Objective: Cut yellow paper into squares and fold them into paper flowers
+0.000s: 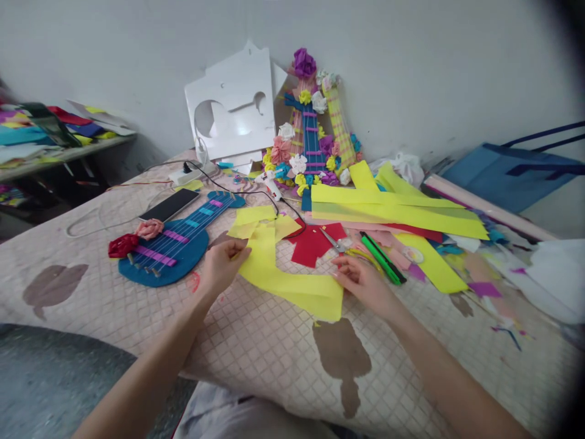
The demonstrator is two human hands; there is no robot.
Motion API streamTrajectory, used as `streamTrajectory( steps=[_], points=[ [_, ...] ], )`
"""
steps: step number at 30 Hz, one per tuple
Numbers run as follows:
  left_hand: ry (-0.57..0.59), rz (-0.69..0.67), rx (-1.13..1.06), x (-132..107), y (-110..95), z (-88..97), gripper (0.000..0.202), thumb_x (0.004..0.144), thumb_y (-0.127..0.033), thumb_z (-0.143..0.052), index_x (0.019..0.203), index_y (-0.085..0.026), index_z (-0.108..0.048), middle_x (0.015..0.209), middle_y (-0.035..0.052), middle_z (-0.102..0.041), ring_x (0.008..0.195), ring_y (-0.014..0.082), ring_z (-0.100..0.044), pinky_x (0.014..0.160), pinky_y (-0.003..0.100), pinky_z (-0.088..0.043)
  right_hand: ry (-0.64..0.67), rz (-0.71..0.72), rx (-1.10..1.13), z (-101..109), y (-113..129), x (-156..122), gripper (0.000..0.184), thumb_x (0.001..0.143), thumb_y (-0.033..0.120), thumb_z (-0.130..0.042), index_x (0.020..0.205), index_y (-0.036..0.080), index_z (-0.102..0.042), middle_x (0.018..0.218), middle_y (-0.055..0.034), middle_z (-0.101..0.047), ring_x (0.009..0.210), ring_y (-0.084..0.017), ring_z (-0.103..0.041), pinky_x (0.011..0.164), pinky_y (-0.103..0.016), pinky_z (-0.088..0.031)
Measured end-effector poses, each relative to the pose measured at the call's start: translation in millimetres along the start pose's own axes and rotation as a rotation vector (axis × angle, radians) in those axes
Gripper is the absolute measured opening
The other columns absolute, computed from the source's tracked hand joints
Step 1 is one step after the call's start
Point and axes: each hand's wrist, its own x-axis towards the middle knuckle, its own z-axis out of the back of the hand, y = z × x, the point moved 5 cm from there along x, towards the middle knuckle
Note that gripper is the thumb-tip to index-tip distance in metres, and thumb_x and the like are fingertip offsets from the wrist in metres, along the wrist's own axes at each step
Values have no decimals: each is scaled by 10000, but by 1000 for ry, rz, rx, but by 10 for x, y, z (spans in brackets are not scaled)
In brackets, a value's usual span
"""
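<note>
A long curved strip of yellow crepe paper stretches between my hands, just over the table. My left hand pinches its left end between thumb and fingers. At the strip's right end is my right hand, fingers closed against the edge. Beyond the strip lie more yellow pieces and red paper pieces. Scissors with yellow handles rest just past my right hand, beside a green utility knife. Left of my left hand lies a blue toy guitar with two paper roses on it.
Several flower-covered guitars lean on the wall beside a white cut-out board. A glue gun, cable, power strip and phone lie behind the blue guitar. Yellow strips and scraps cover the right side.
</note>
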Motion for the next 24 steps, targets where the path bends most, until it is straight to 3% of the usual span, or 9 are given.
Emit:
streamTrajectory(
  steps=[3,5,8,12,15,20,24],
  points=[
    [-17,-9,26,-12,53,17,254,691,-383,-641,776,-145,-664,798,45,-696,724,170,-644,643,235,-502,-281,287,-352,-40,373,-212,306,839,328,-538,1115,195,-554,1091,-115,-592,1002,-257,-573,848,-438,-478],
    [-33,-10,25,-2,63,39,255,688,-374,-641,804,-150,-672,827,44,-701,746,176,-650,670,247,-515,-353,431,-454,-162,578,-388,332,886,311,-477,1201,209,-513,1180,-122,-565,1124,-266,-519,940,-463,-437],
    [-55,-16,55,5,73,70,241,693,-372,-634,792,-156,-672,821,37,-703,753,178,-650,683,263,-528,-216,558,-562,-459,697,-595,421,914,312,-450,1311,173,-435,1298,-141,-517,1236,-254,-447,1011,-449,-408],
    [-69,-7,88,5,118,92,219,702,-373,-622,765,-167,-665,782,21,-700,699,167,-645,638,262,-531,36,683,-755,-846,636,-779,533,910,393,-453,1373,137,-394,1404,-136,-450,1340,-268,-324,1084,-505,-315],
    [-103,-8,122,18,152,115,218,693,-377,-630,752,-170,-664,753,14,-698,668,161,-638,620,261,-531,105,703,-861,-1024,590,-826,603,906,422,-448,1412,117,-328,1453,-120,-388,1387,-279,-214,1098,-580,-230],
    [-128,-56,153,37,154,132,236,703,-371,-625,805,-166,-683,870,34,-713,762,179,-652,717,281,-541,136,645,-914,-1133,586,-801,673,909,500,-378,1446,122,-236,1522,-115,-220,1405,-318,-115,1047,-683,-176],
    [-103,-55,186,45,133,122,246,719,-370,-606,828,-165,-687,872,39,-714,770,184,-656,697,270,-535,79,591,-941,-970,535,-749,648,918,480,-367,1451,139,-231,1530,-120,-190,1406,-334,-87,1032,-700,-149]
  ],
)
